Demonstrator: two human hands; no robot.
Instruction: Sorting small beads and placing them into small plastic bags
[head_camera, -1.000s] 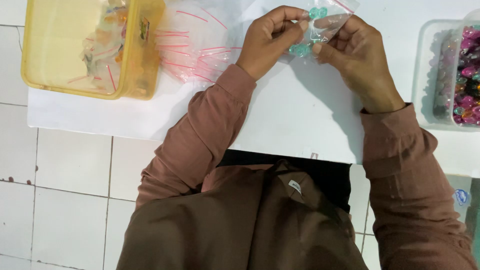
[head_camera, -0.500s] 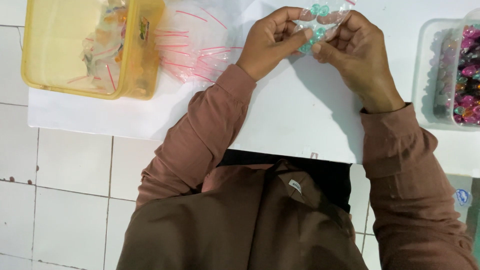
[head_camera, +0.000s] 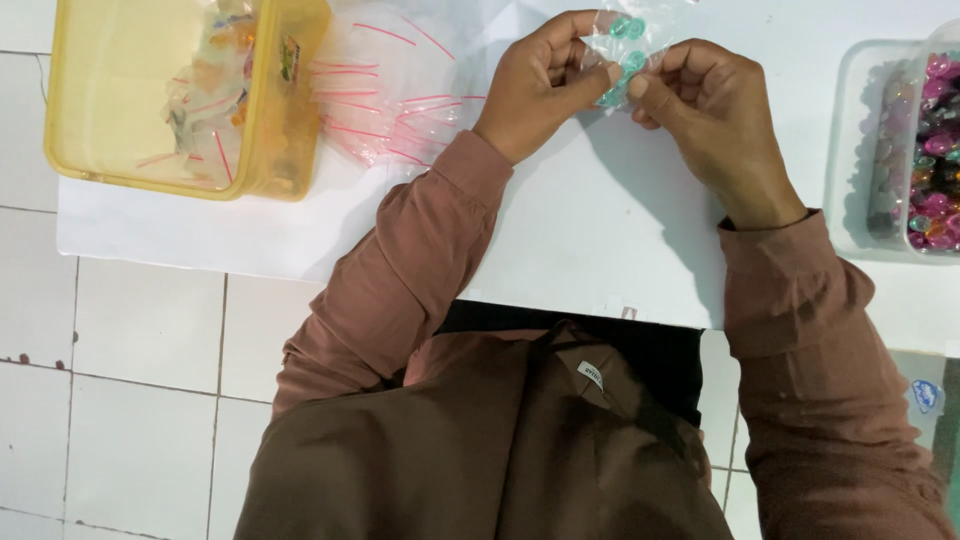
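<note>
1. The left hand (head_camera: 540, 80) and the right hand (head_camera: 710, 110) both pinch a small clear plastic bag (head_camera: 625, 50) holding teal beads, above the white table (head_camera: 600, 230).
2. A pile of empty zip bags with red strips (head_camera: 390, 100) lies left of the hands.
3. A yellow tub (head_camera: 180, 95) holds filled bags.
4. A clear container of coloured beads (head_camera: 915, 150) sits at the right.
</note>
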